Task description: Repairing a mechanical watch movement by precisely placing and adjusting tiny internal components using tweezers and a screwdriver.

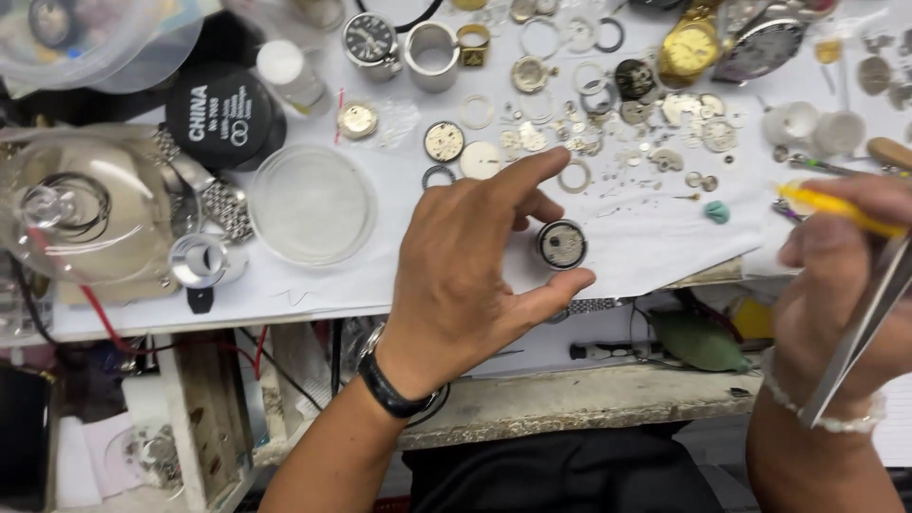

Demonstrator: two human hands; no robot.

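My left hand (465, 275) hovers over the white work sheet (655, 237), palm down. Its thumb and bent middle finger hold a small round watch case (561, 245) with a pale movement inside, and the index finger points away. A dark band circles that wrist. At the right edge, my right hand (836, 285) grips a yellow-handled tool (836, 209) and steel tweezers (860, 332) that slant down toward me. A bead bracelet sits on that wrist.
Loose watch parts, rings, dials and gears (608, 123) litter the sheet. A gold watch (690, 47) and a steel one (370, 40) lie at the back. A clear round lid (312, 204), black cap (220, 116), metal bracelet (223, 204) and plastic dome (81, 204) sit at the left.
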